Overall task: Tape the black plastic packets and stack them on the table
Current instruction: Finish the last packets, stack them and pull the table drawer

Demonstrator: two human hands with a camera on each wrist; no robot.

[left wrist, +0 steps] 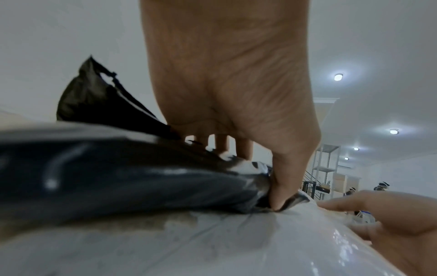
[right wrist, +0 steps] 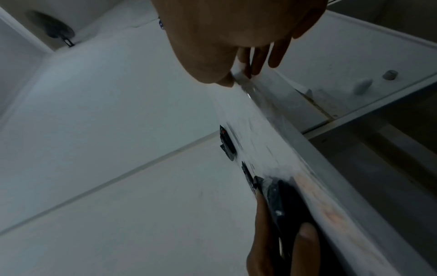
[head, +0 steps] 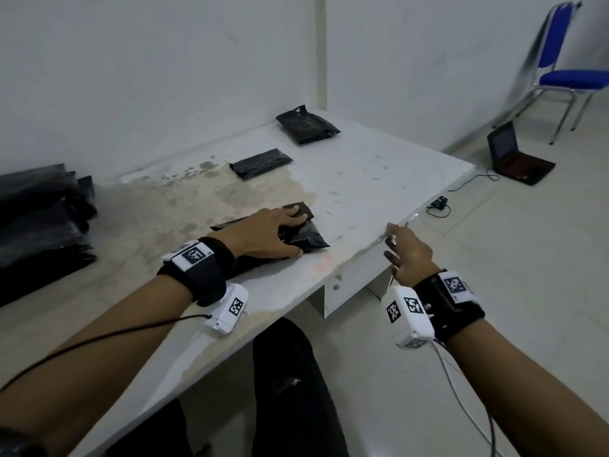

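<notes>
A black plastic packet (head: 306,235) lies near the table's front right edge. My left hand (head: 280,232) rests flat on it, fingers spread, pressing it down. In the left wrist view the thumb (left wrist: 281,196) pins the packet's (left wrist: 141,179) corner to the table top. My right hand (head: 392,232) is at the table's edge, to the right of the packet. Its thumb and fingers pinch the end of a clear tape strip (head: 400,225) stuck along that edge. The right wrist view shows the pinch on the tape strip (right wrist: 246,82).
A pile of black packets (head: 39,225) sits at the table's left end. Two single packets (head: 260,163) (head: 308,125) lie near the wall. The white table (head: 379,166) is stained. On the floor to the right are a laptop (head: 517,156) and a blue chair (head: 566,67).
</notes>
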